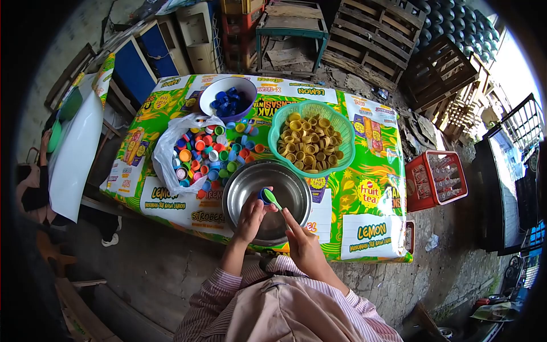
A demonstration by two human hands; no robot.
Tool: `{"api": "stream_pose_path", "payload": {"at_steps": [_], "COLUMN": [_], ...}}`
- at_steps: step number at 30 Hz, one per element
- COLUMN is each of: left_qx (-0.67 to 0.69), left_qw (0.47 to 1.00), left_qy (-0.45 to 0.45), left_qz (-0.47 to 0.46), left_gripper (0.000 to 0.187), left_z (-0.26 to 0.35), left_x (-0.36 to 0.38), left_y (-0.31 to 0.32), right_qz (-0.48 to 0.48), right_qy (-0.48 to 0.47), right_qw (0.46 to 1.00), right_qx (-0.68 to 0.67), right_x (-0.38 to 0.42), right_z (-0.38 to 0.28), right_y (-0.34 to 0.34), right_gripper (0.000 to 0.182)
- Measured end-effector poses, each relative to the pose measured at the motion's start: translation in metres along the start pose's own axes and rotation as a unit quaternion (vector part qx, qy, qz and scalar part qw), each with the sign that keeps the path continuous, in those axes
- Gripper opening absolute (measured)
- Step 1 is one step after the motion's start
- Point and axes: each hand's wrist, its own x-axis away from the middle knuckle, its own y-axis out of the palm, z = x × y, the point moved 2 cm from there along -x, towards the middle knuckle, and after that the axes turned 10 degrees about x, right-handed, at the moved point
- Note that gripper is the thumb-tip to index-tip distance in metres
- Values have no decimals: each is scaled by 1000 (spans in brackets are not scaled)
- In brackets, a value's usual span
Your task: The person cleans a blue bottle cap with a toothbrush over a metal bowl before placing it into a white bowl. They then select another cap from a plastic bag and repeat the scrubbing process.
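Observation:
My left hand is closed on a blue bottle cap, held up over a steel bowl. My right hand grips a small tool with a light green end, which meets the cap; its exact kind is too small to tell. Behind the bowl, a white plastic bag lies spread with many coloured bottle caps on and around it. To the right of them stands a turquoise plastic basket of yellow-brown caps.
A white and purple bowl with dark blue pieces stands at the back of the table, covered by a printed green sheet. A red bottle crate is on the floor at right. Another person's hand shows at far left. Wooden pallets stand behind.

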Motion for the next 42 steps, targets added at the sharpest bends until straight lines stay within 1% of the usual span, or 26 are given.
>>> {"api": "stream_pose_path", "payload": {"at_steps": [2,5,6,7,9,11,13,14,15,17,18,20,21,23,24,25,27,29,31,32,33,35,36,37,39,42], "left_qx": [75,73,37,37,138,132,158,154,154,71,72,-30,-30,-10,22,23,55,62,32,-42,-42,-158,-187,-187,-250,-231], "left_qw": [994,995,996,996,986,986,979,977,977,979,979,965,964,943,932,933,934,934,941,948,948,935,927,927,930,939], "left_qy": [-77,-70,-61,-61,-91,-99,-126,-142,-142,-176,-176,-250,-252,-329,-359,-359,-342,-340,-318,-301,-301,-299,-301,-301,-240,-230], "left_qz": [-37,2,45,45,32,32,9,38,39,71,71,75,75,42,35,35,92,94,112,92,92,106,121,121,126,110], "left_gripper": [43,45,51,51,50,49,50,49,49,51,51,54,54,55,55,55,55,54,53,52,52,53,52,52,51,50], "left_z": [-5,1,12,8,-1,1,6,7,11,15,17,20,19,12,11,10,10,9,7,-5,-7,-9,-8,-5,2,-3], "left_x": [-2,-8,-11,-10,-11,-13,-17,-17,-19,-21,-23,-23,-23,-22,-22,-23,-24,-25,-24,-23,-22,-20,-21,-21,-20,-17], "left_y": [-11,-1,16,12,5,2,0,0,2,3,3,-2,-7,-17,-16,-15,-13,-10,-7,-22,-23,-26,-24,-22,-13,-16], "right_qz": [-17,4,4,-10,-23,-54,-57,-60,-61,-28,-29,-70,-71,-93,-86,-86,-63,-64,-66,-70,-75,-67,-68,-68,-82,-56], "right_qy": [-5,-21,-21,-15,-9,-13,-22,-31,-30,-83,-83,-106,-104,-102,-90,-90,-55,-69,-83,-69,-55,-43,-45,-45,-39,-17], "right_qw": [1000,1000,1000,1000,1000,998,998,998,998,995,995,981,981,954,951,951,963,967,972,969,966,967,973,978,980,976], "right_qx": [-7,-13,-13,-8,-1,12,7,3,3,47,47,146,146,267,284,284,258,236,212,226,240,241,216,191,176,209], "right_x": [-1,-2,-3,-3,-3,-2,-3,-3,-4,-6,-7,-11,-12,-15,-17,-17,-19,-16,-15,-15,-16,-14,-11,-8,-6,-9], "right_z": [0,5,4,3,3,4,2,2,4,9,11,16,18,20,21,21,22,23,30,37,41,43,41,39,39,41], "right_y": [-1,3,3,4,4,6,3,2,2,-1,-6,-15,-21,-31,-35,-35,-36,-25,-14,-8,-4,0,4,8,10,6], "right_gripper": [54,54,54,55,55,54,54,53,53,57,57,62,62,67,71,71,72,71,71,70,69,67,60,54,54,53]}}
